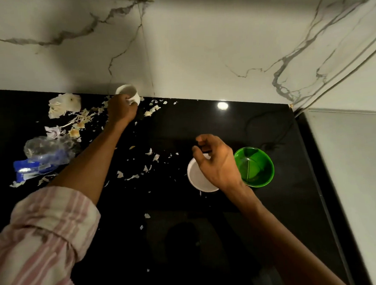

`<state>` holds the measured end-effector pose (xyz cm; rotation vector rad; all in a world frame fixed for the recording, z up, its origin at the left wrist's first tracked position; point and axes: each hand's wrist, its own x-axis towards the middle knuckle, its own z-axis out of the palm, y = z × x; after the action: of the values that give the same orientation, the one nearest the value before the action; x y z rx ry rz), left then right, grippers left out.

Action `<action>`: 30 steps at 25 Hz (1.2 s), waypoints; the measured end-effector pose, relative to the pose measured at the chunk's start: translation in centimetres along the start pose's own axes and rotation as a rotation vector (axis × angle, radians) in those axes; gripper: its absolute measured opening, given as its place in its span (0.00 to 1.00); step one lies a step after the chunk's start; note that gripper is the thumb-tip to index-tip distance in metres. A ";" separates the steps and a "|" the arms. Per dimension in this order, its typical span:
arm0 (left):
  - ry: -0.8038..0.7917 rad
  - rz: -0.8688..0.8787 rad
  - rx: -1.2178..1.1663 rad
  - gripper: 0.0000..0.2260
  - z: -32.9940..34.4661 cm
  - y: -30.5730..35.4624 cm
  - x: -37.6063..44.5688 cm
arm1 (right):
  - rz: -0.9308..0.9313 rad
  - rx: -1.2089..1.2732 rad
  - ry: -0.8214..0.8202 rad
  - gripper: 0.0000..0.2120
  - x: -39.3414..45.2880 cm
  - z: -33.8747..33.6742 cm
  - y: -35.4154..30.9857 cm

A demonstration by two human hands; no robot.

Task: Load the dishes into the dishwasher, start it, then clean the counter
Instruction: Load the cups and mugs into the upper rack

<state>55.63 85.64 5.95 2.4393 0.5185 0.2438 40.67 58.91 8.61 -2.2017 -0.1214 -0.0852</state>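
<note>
No writing on the blue-labelled plastic wrapper point(38, 161) at the left can be read. The black surface point(203, 119) meets the marble wall at its far edge and a pale panel on the right, with bare room in its near middle and scraps point(82, 121) strewn across the left. The left hand point(121, 109) curls its fingers round a white cup point(128, 93) against the wall, while the right hand point(217, 162) hovers with loosely bent fingers, gripping nothing, over a white bowl point(198, 177) just beside a green bowl point(254, 167).

Beside the black counter point(225, 122): green bowl point(255, 166), white bowl point(197, 177), white cup point(129, 92) (grey-veined wall point(198, 42) behind), pink-striped sleeve point(41, 235).
</note>
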 end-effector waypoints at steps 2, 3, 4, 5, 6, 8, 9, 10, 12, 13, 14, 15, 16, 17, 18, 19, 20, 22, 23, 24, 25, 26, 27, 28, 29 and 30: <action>0.005 0.010 0.023 0.14 0.4 -0.3 0.5 | 0.032 0.011 0.017 0.12 -0.6 -0.5 0.3; 0.017 0.014 0.011 0.13 0.4 -0.5 0.4 | 0.042 0.011 0.028 0.12 -0.9 -0.9 0.4; 0.033 0.013 -0.011 0.13 0.2 -0.6 0.0 | 0.050 0.013 0.038 0.12 -1.2 -1.2 0.5; 0.044 0.008 -0.046 0.14 0.0 -0.6 -0.8 | 0.058 0.018 0.047 0.12 -1.6 -1.6 0.5; 0.054 0.007 -0.087 0.14 -0.2 -0.4 -1.9 | 0.068 0.029 0.060 0.12 -2.0 -1.9 0.5; 0.072 0.023 -0.165 0.14 -0.9 0.8 -5.0 | 0.076 0.058 0.073 0.11 -3.0 -2.6 0.3; 0.078 0.044 -0.193 0.15 -1.4 1.7 -6.8 | 0.074 0.074 0.072 0.11 -3.5 -2.9 0.1; 0.075 0.073 -0.215 0.16 -1.9 2.8 -8.8 | 0.072 0.090 0.070 0.11 -4.1 -3.3 -0.2; 0.032 0.121 -0.272 0.18 -2.7 5.1 -12.9 | 0.064 0.123 0.061 0.13 -5.2 -4.2 -0.6; 0.001 0.128 -0.314 0.18 -3.1 6.2 -15.0 | 0.056 0.134 0.051 0.15 -5.8 -4.7 -0.9; -0.029 0.127 -0.362 0.18 -3.5 7.4 -17.3 | 0.040 0.140 0.036 0.19 -6.5 -5.5 -1.1; -0.058 0.119 -0.409 0.17 -3.7 8.5 -19.7 | 0.020 0.144 0.018 0.23 -7.3 -6.3 -1.2; -0.092 0.112 -0.447 0.16 -3.8 9.5 -22.1 | -0.001 0.147 0.006 0.27 -8.2 -7.3 -1.3; -0.130 0.104 -0.485 0.16 -3.7 10.5 -24.4 | -0.023 0.150 0.001 0.30 -9.3 -8.3 -1.2; -0.169 0.088 -0.523 0.16 -3.6 11.4 -26.7 | -0.048 0.158 0.002 0.32 -10.4 -9.4 -1.0; -0.210 0.063 -0.561 0.15 -3.3 12.4 -28.9 | -0.075 0.171 0.003 0.33 -11.6 -10.6 -0.5; -0.253 0.031 -0.592 0.14 -3.1 13.3 -30.8 | -0.101 0.183 -0.001 0.34 -12.8 -11.6 0.1; -0.351 -0.020 -0.620 0.13 -2.6 15.1 -34.5 | -0.121 0.191 -0.019 0.36 -15.2 -13.8 1.6; -0.391 -0.024 -0.609 0.13 -2.2 16.1 -36.5 | -0.114 0.183 -0.024 0.36 -16.7 -15.1 2.7; -0.414 -0.016 -0.602 0.12 -1.9 16.7 -38.3 | -0.107 0.176 -0.021 0.36 -18.1 -16.2 3.5; -0.431 0.001 -0.612 0.12 -1.7 17.0 -39.7 | -0.100 0.171 -0.008 0.35 -19.3 -16.8 4.1; -0.452 0.018 -0.621 0.13 -1.1 17.5 -41.4 | -0.083 0.168 0.015 0.35 -20.8 -17.8 4.9; -0.468 0.021 -0.637 0.13 -0.5 17.9 -43.2 | -0.054 0.170 0.038 0.35 -22.1 -18.7 5.6; -0.474 0.013 -0.659 0.13 0.2 18.0 -44.8 | -0.013 0.185 0.059 0.35 -23.4 -19.4 6.3; -0.476 0.002 -0.691 0.13 0.8 18.1 -46.2 | 0.036 0.212 0.081 0.35 -24.6 -20.0 6.9; -0.486 -0.009 -0.720 0.11 1.4 18.2 -47.5 | 0.082 0.246 0.104 0.34 -25.6 -20.4 7.4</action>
<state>18.59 51.68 13.73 1.7037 0.1733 -0.1511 15.82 36.63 12.07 -1.9501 0.0165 -0.1316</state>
